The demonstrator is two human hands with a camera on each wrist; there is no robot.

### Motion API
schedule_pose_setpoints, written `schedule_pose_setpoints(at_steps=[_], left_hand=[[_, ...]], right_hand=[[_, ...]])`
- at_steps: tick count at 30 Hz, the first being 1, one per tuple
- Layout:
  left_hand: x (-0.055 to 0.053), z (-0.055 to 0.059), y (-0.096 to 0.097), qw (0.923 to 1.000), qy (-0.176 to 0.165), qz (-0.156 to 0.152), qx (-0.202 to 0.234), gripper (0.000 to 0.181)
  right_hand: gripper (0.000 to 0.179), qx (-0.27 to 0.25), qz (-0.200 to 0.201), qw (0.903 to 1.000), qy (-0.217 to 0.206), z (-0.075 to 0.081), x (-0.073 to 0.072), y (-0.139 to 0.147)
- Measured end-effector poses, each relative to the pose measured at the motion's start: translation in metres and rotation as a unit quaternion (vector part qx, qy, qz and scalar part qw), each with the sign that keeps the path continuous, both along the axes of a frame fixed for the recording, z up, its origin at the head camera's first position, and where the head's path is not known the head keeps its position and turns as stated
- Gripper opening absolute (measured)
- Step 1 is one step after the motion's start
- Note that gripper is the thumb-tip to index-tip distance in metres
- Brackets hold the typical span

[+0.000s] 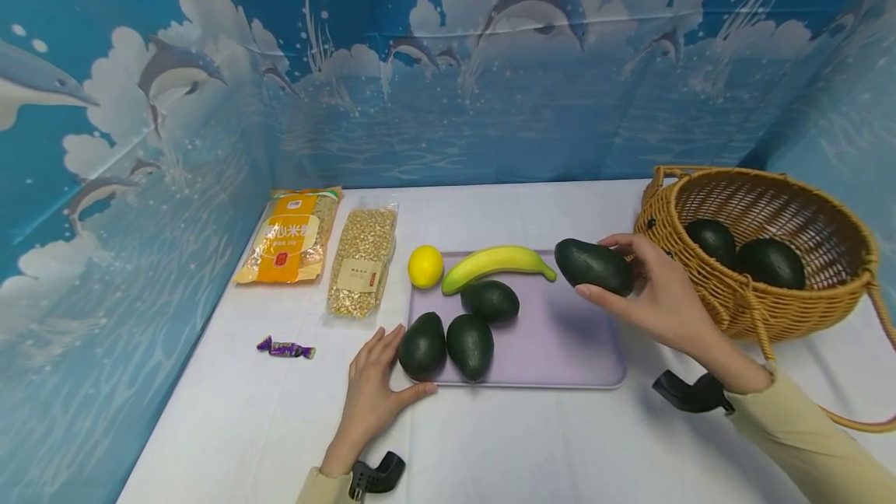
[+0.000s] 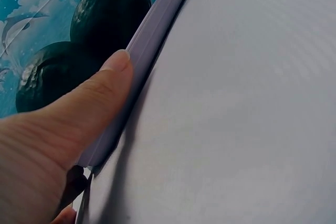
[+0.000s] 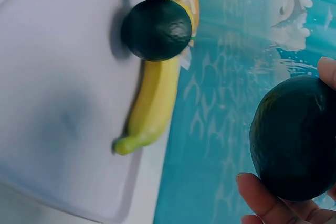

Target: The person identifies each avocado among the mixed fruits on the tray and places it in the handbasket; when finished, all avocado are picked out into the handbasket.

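My right hand (image 1: 658, 290) grips a dark green avocado (image 1: 593, 266) between thumb and fingers, raised over the right part of a pale purple tray (image 1: 560, 356). In the right wrist view this avocado (image 3: 294, 137) hangs at the right edge. My left hand (image 1: 381, 387) rests at the tray's front left corner, its fingers stretched along the left side. Its thumb (image 2: 100, 98) touches the front rim. Beside it on the tray sit an upright-pointing avocado (image 1: 423, 347) and a second avocado (image 1: 470, 347). A third avocado (image 1: 490, 301) lies behind them, against a yellow-green banana (image 1: 497, 263).
A lemon (image 1: 425, 267) sits at the tray's back left corner. To the right stands a wicker basket (image 1: 728, 309) holding two avocados (image 1: 770, 263). At left lie an orange food bag (image 1: 287, 238), a clear grain bag (image 1: 364, 259) and a purple-wrapped candy (image 1: 285, 348). A dolphin-print curtain (image 1: 448, 115) hangs behind.
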State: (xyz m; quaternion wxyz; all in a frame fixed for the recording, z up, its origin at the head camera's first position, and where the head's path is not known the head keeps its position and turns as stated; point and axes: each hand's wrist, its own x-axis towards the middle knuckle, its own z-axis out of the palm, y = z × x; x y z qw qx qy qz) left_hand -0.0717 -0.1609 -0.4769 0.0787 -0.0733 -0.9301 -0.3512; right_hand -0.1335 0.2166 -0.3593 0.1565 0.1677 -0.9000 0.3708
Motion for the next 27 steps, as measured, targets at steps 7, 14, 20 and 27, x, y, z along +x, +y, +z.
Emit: schedule_pose_setpoints(at_steps=[7, 14, 20, 27], left_hand=[[0.000, 0.002, 0.001, 1.0000, -0.001, -0.002, 0.000, 0.096], [0.001, 0.004, 0.002, 0.9999, -0.013, 0.001, -0.002, 0.095], [0.000, 0.003, 0.001, 0.9997, -0.023, 0.004, -0.009, 0.096], [0.001, 0.004, 0.001, 0.9998, -0.019, 0.003, -0.004, 0.097]], right_hand=[[0.065, -0.004, -0.012, 0.9993, 0.035, 0.013, 0.000, 0.011], [0.067, -0.016, -0.035, 0.9988, 0.029, 0.024, 0.000, 0.024], [0.065, -0.035, -0.046, 0.9977, 0.035, 0.031, -0.001, 0.033], [0.063, -0.039, -0.083, 0.9956, 0.015, 0.035, -0.003, 0.048]])
